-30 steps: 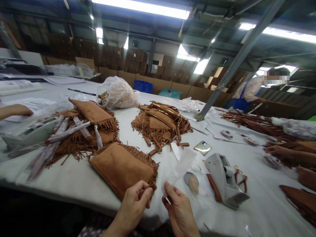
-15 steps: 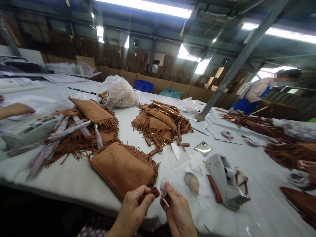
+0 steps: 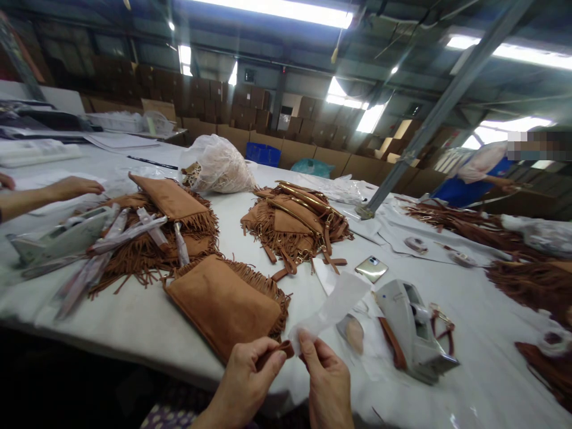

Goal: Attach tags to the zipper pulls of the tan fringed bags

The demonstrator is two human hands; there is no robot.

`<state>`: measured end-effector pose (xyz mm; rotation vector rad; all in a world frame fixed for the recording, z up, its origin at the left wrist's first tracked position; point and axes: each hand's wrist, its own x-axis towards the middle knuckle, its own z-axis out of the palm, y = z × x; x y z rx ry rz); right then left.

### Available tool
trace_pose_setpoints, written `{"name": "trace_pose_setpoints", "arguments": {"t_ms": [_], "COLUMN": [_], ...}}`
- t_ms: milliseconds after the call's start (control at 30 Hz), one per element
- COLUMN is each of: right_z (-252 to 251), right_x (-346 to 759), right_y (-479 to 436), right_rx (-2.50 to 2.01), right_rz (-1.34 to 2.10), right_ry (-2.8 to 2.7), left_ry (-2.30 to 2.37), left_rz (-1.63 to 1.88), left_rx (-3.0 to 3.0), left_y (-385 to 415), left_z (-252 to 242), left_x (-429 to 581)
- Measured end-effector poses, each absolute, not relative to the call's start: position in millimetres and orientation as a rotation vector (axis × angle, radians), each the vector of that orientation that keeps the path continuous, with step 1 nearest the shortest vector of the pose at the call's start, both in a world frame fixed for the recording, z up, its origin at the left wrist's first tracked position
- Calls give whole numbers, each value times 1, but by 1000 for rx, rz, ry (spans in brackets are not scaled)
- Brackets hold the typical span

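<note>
Across the pale tabletop (image 3: 138, 316), a fringed brown bag (image 3: 223, 302) is lying just beyond the left hand (image 3: 248, 378), which is pinching a looped brown strap (image 3: 288, 348) near its tip, probably for steadiness, while the right hand (image 3: 328, 378) is gripping a thin white sheet (image 3: 336, 305) by its end.

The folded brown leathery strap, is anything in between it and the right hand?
Just the thin white papery strip pinched in the right hand: its lower end sits between that hand and the folded brown leathery strap poking from the left hand. Nothing else visible does.
</note>
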<state>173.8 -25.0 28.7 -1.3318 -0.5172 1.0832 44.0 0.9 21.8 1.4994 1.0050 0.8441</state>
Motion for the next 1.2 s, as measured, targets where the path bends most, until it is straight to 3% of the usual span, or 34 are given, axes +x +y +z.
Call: {"name": "trace_pose_setpoints", "arguments": {"t_ms": [433, 900, 1200], "right_z": [23, 20, 14], "right_x": [164, 163, 170], "right_y": [-29, -30, -48], "right_rx": [-1497, -1505, -1626], "right_rz": [869, 945, 481], "right_ry": [-642, -901, -1205], "left_ry": [979, 725, 725], "left_rz": [880, 964, 772], "left_rx": [1458, 1430, 1692], "left_y": [1, 3, 5], "left_z": [21, 18, 4], "left_x": [45, 34, 6]}}
